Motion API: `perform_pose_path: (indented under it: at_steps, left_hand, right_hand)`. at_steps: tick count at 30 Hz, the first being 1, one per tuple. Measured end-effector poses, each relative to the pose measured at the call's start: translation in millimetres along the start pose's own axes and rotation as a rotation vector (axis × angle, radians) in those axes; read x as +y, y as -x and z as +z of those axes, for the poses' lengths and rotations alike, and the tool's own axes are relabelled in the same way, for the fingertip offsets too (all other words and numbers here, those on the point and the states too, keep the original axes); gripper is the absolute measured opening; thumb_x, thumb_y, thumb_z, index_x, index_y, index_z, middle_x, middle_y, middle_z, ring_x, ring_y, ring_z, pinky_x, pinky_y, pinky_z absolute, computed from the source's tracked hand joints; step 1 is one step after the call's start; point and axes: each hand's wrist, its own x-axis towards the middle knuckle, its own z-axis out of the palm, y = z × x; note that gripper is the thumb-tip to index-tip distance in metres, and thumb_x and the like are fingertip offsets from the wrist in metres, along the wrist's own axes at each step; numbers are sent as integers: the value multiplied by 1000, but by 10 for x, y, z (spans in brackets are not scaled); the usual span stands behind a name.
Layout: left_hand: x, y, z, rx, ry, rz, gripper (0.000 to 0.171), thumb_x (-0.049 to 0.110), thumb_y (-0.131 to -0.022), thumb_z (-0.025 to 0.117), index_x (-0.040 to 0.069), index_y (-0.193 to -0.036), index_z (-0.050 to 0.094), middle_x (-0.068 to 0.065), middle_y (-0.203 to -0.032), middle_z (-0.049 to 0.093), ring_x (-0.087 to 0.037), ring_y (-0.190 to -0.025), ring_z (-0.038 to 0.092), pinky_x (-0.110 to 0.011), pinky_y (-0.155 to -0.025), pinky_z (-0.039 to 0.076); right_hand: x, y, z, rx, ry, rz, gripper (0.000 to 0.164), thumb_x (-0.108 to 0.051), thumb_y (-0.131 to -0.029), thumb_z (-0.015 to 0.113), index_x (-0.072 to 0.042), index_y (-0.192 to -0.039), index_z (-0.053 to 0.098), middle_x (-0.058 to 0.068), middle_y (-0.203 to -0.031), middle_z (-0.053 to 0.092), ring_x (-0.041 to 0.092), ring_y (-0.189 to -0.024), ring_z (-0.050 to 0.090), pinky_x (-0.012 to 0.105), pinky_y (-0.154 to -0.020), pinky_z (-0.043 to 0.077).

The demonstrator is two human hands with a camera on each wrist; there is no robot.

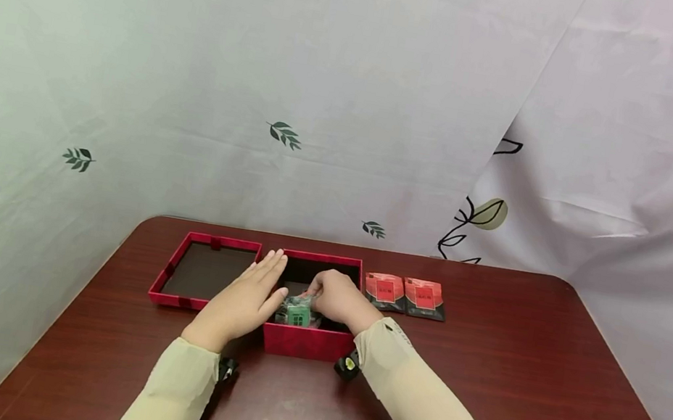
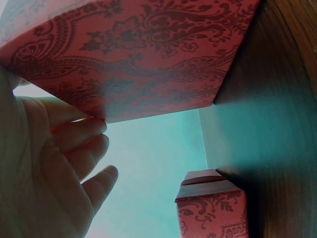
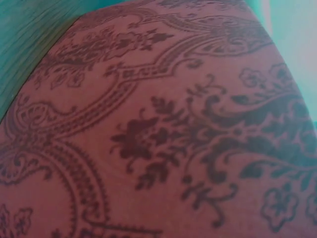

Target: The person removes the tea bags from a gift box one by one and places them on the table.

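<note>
A deep red box (image 1: 307,343) with a dark interior stands near the table's middle. Inside it, near the front wall, is a shiny small packet with a green label (image 1: 298,315). My right hand (image 1: 337,297) reaches in over the right side, its curled fingers pinching the packet's upper edge. My left hand (image 1: 244,302) lies along the box's left side with fingers straight. In the left wrist view, the left hand's fingertips (image 2: 101,126) touch the edge of the patterned box wall (image 2: 148,64). The right wrist view holds only the patterned box wall (image 3: 163,124); the hand is hidden there.
A shallow red lid (image 1: 166,300), dark inside, lies open side up left of the box. Right of the box, two red and black packets (image 1: 385,291) lie side by side. Printed cloth (image 1: 354,95) hangs behind the brown table (image 1: 513,385).
</note>
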Motion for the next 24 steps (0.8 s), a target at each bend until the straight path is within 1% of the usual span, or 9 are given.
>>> perform_pose_path:
  at_steps: [3,6,10,14,19,24]
  left_hand:
    - [1,-4,1,1,3,-2,63,31,-107,50,-2,-157,30,-18,-165,25,-32,-153,21,-53,-122,20]
    - [-2,-5,2,0,3,-4,63,31,-107,50,-1,-158,30,-18,-165,25,-32,-153,21,-53,-123,20]
    - [-10,-5,3,-4,0,-4,63,32,-107,48,-1,-158,29,-19,-165,25,-32,-153,21,-52,-123,20]
    - [-13,-5,-3,-13,-2,-11,64,33,-108,47,0,-159,28,-17,-165,23,-31,-154,20,-52,-123,20]
    - [-10,-5,-13,-17,-2,-18,64,35,-107,46,1,-159,28,-16,-166,22,-30,-154,19,-51,-123,19]
    - [-13,-6,-12,-19,-1,-18,65,37,-107,46,0,-158,29,-16,-166,23,-30,-154,19,-51,-123,19]
  right_hand:
    - [5,2,-7,33,-33,6,10,3,-89,69,-5,-93,73,4,-84,67,15,-72,59,30,-66,52]
    - [12,8,-6,77,-66,2,8,0,-89,71,-5,-94,74,3,-84,66,14,-75,60,30,-68,53]
    - [26,25,0,137,-108,-5,5,-4,-89,73,-6,-93,75,1,-81,65,13,-74,60,29,-67,53]
    - [34,70,-10,193,-148,-34,3,-6,-89,75,-8,-92,74,0,-80,65,13,-73,60,29,-66,53]
    - [49,154,-41,266,-223,-61,3,-7,-91,75,-9,-93,73,1,-82,66,12,-72,62,30,-65,56]
    - [79,236,-72,335,-298,-59,4,-8,-91,75,-9,-95,73,3,-87,67,14,-74,62,30,-66,56]
